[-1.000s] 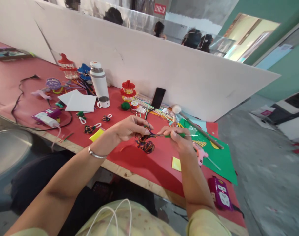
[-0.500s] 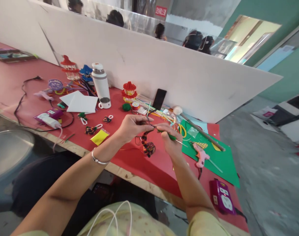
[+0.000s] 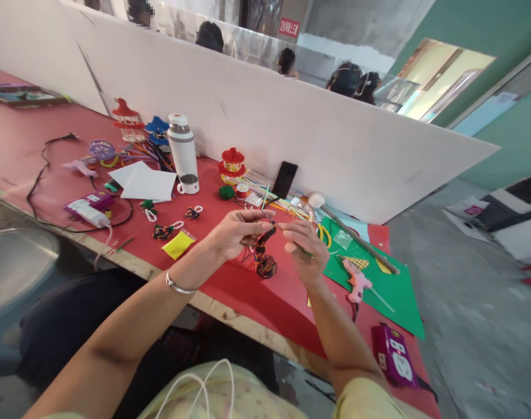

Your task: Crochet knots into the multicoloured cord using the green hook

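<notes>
A dark multicoloured yarn piece (image 3: pixel 266 266) with a round ball end dangles in front of me over the red table. My left hand (image 3: pixel 236 234) pinches its upper strip between thumb and fingers. Close on the right, my right hand (image 3: pixel 307 247) has its fingers curled round a crochet hook (image 3: pixel 308 252); only a bit of the green handle shows. Its index finger reaches toward the top of the yarn strip, and I cannot tell if it touches. A loose dark strand hangs beside the piece, under my left hand.
Small yarn pieces with white bead loops (image 3: pixel 163 231) and a yellow packet (image 3: pixel 178 243) lie left. A white thermos (image 3: pixel 182 151), phone (image 3: pixel 285 179) and red-topped lantern (image 3: pixel 232 163) stand behind. A pink glue gun (image 3: pixel 357 280), stick (image 3: pixel 361 238) and purple power strip (image 3: pixel 394 358) are right.
My right hand has turned and the hook's metal shaft no longer shows to its lower right. The right index finger has straightened toward the strip. The left hand still pinches the yarn piece.
</notes>
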A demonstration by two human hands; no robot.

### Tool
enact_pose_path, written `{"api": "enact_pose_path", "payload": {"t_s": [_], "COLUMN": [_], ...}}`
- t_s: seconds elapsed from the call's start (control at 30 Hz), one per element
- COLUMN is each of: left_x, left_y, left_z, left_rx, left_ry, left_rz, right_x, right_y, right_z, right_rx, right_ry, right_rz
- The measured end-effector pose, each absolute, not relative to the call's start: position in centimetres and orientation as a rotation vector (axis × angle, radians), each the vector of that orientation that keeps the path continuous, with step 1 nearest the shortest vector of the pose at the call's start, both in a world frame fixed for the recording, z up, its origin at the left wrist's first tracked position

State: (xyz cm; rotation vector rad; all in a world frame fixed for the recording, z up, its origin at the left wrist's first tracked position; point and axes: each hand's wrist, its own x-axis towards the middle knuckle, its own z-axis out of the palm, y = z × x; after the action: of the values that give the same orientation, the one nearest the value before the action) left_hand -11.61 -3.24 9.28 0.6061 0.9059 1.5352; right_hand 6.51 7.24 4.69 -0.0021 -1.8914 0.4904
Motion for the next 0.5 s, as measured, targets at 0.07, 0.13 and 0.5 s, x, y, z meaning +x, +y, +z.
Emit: {"api": "enact_pose_path", "payload": {"t_s": [0.07,0.13,0.5], "left_x": [-12.4,-12.9,-13.6], "left_y": [-3.3,-3.4,-2.7], "left_z": [9.3,9.2,9.1], "left_rx": [0.649,0.694,0.808], "left_ry": [0.934,0.957,1.005], "left_rz": [1.506,1.461,1.352], "right_x": [7.0,7.6,9.0], "right_y": [7.6,7.8,8.3], "right_z": [5.6,6.3,8.4], "right_rx": [0.040,0.054,0.096], "right_ry": [-1.929,-1.985,-2.124], "right_rz": [0.549,0.549,0.547]}}
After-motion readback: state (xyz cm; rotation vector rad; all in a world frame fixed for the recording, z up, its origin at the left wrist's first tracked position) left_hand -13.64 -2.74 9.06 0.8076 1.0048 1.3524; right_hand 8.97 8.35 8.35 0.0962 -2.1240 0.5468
